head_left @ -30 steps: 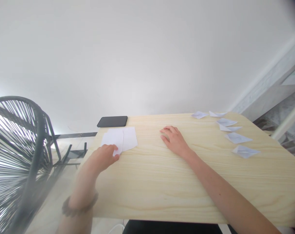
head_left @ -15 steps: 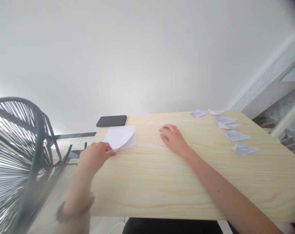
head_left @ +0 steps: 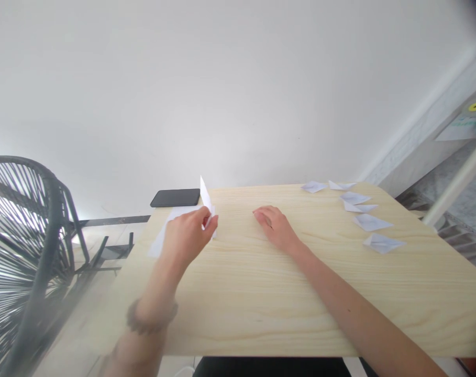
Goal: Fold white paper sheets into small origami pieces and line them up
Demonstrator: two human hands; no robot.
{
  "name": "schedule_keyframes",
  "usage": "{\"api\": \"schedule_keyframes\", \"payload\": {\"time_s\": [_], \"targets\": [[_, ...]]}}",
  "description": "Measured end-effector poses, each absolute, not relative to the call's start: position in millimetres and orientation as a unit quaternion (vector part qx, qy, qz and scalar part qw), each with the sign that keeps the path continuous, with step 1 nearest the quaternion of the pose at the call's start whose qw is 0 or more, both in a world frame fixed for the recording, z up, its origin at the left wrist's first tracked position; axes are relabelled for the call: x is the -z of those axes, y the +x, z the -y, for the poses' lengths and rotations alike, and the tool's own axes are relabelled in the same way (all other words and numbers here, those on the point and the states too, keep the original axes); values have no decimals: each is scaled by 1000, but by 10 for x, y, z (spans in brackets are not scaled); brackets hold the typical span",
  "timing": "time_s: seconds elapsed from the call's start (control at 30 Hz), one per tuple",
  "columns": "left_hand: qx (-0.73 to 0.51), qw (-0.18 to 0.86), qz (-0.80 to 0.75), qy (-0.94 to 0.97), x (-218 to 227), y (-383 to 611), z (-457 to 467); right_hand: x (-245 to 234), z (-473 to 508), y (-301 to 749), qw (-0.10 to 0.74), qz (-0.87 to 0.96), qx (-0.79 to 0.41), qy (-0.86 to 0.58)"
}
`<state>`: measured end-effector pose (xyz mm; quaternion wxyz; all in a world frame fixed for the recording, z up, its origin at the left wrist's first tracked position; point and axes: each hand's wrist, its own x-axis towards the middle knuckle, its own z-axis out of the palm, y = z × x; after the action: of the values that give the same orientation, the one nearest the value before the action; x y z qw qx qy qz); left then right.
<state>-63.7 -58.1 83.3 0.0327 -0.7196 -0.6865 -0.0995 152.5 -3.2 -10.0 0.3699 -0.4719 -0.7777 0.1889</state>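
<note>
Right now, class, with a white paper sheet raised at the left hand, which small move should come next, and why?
I'd probably bring the raised white paper sheet rightward over the pale wooden tabletop toward the bare right hand: the left hand pinches it, while the right hand rests there holding no paper.

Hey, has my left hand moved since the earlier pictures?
Yes, to the right: your left hand now reaches past the right end of the phone, where before it stopped short.
</note>
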Motion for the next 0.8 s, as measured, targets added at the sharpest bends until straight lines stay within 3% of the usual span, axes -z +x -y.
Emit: {"api": "schedule_keyframes", "payload": {"time_s": [0.17, 0.33, 0.47, 0.6, 0.8], "targets": [[89, -7, 575, -813, -501, -125, 311, 41, 69, 1556, 387, 692, -350, -498], [91, -52, 486, -868, -242, 68, 258, 47, 12, 1604, 399, 685, -325, -515], [177, -136, 481, -848, -237, -32, 290, 96, -33, 1634, 408, 682, -304, -526], [324, -150, 543, -760, -217, -186, 246, 106, -43, 1662, 433, 659, -352, -503], [414, -391, 526, -631, -99, -213, 163, 60, -6, 1700, 431, 638, -452, -450]]}}
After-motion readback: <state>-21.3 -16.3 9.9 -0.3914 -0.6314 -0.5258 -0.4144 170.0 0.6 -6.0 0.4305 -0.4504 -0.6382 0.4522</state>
